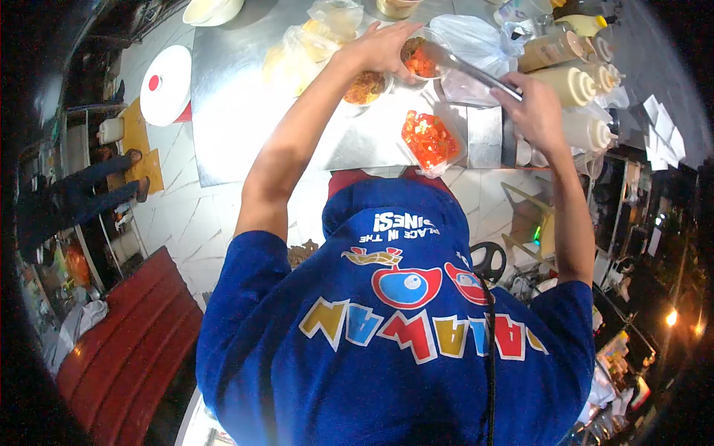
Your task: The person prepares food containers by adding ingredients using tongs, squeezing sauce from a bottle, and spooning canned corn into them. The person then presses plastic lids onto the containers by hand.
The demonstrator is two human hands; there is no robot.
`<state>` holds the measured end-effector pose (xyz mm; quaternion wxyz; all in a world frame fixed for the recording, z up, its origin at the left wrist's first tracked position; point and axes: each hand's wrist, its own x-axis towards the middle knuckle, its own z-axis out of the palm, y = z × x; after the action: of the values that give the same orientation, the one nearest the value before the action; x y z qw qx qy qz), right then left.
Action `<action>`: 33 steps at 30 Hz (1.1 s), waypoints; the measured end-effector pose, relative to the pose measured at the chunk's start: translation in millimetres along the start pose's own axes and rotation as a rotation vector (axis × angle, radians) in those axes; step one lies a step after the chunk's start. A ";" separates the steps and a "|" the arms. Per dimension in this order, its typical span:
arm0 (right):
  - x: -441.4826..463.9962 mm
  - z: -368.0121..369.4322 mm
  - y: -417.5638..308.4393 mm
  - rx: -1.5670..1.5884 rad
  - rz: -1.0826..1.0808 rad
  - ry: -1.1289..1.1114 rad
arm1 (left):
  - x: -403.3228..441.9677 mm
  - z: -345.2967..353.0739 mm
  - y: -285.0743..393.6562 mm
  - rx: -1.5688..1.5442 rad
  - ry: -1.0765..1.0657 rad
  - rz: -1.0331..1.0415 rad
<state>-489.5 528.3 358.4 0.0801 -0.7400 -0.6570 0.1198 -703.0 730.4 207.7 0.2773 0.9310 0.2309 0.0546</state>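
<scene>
My left hand (385, 50) is curved around the rim of a clear round bowl holding red chopped food (422, 61) and something brown. In my right hand (532, 108) are metal tongs (476, 72), whose far end reaches over that bowl. A second round bowl with orange-brown food (364, 88) stands just left, partly under my left forearm. Nearer to me, a clear square container (457, 141) of glossy red food (429, 140) sits by the table's front edge.
Squeeze bottles (569, 85) line the right side of the metal table (223, 97). Plastic bags (476, 48) lie behind the bowls, and yellowish bags (297, 56) to their left. A round white lid (166, 85) is at the left edge. A person's legs (97, 178) show farther left.
</scene>
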 end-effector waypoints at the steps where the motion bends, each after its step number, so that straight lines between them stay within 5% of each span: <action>1: 2.1 1.5 -0.8 -0.001 -0.016 0.007 | 0.2 0.3 1.2 0.000 0.004 -0.002; 16: 3.8 11.6 11.5 -0.012 -0.011 -0.055 | 2.2 -0.1 2.0 -0.015 -0.003 0.006; 20: -28.5 19.5 35.3 0.184 -0.026 0.105 | -0.3 -2.0 5.3 -0.007 0.019 0.000; 23: -77.9 7.1 14.1 0.311 0.264 -0.120 | 2.5 -1.7 5.0 0.002 -0.006 -0.032; 26: -112.6 54.0 14.1 0.267 0.125 -0.034 | 3.3 -3.7 7.7 0.019 -0.012 -0.030; 33: -124.6 127.1 -42.3 0.220 0.267 0.028 | 3.3 -2.5 5.2 0.028 -0.001 -0.030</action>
<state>-579.2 405.1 257.2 0.1531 -0.8091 -0.5347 0.1900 -698.6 729.2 212.5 0.2652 0.9313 0.2452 0.0466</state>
